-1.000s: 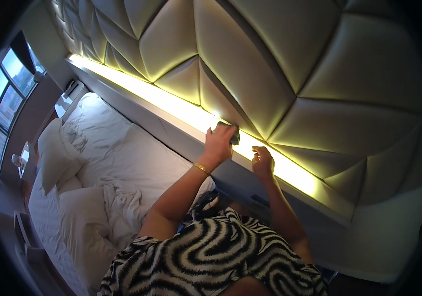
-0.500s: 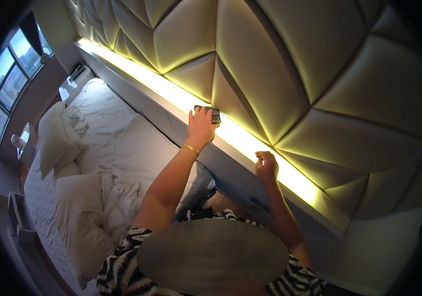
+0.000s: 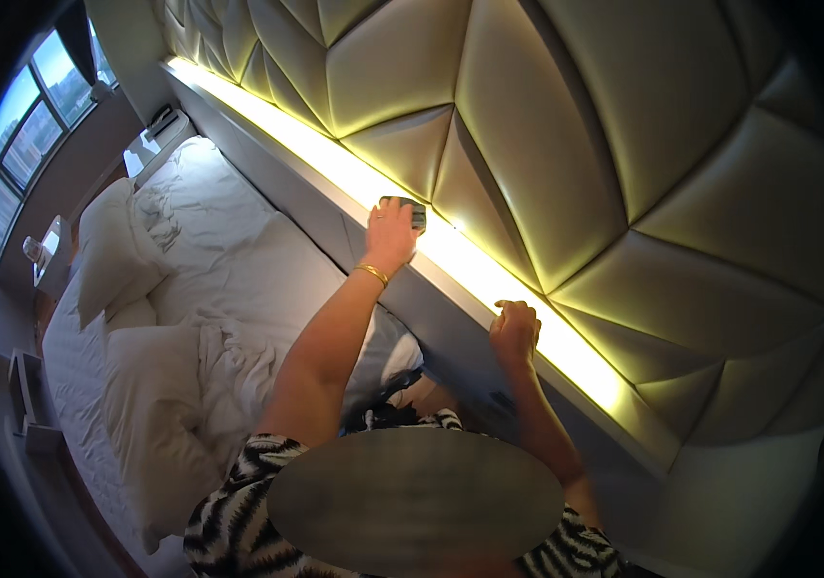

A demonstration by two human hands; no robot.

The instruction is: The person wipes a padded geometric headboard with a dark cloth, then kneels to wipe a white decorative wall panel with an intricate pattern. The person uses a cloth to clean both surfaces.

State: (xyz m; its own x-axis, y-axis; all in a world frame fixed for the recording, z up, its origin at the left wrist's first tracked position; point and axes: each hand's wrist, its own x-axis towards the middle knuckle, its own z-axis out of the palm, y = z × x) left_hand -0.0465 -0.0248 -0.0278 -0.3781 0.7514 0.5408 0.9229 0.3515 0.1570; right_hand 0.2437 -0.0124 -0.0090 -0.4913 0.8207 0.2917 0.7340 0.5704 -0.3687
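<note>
My left hand (image 3: 392,236), with a ring and a gold bracelet, grips a small dark grey block-like object (image 3: 418,216) on the glowing ledge (image 3: 470,273). Fingers cover much of that object, so its exact kind does not show. Farther right along the same ledge, my right hand (image 3: 515,332) is at the front edge with its fingers curled in. Whether anything sits between those fingers is hidden.
A padded, leaf-patterned wall panel (image 3: 537,135) rises behind the ledge. To the left lies a bed (image 3: 229,231) with rumpled white bedding and pillows (image 3: 152,395). Bedside tables (image 3: 53,260) and a window (image 3: 41,125) are beyond it.
The view has shifted a little. Relative to the wall, my left hand and the dark object are slightly farther left along the ledge. My right hand has also moved slightly left, its fingers curled differently.
</note>
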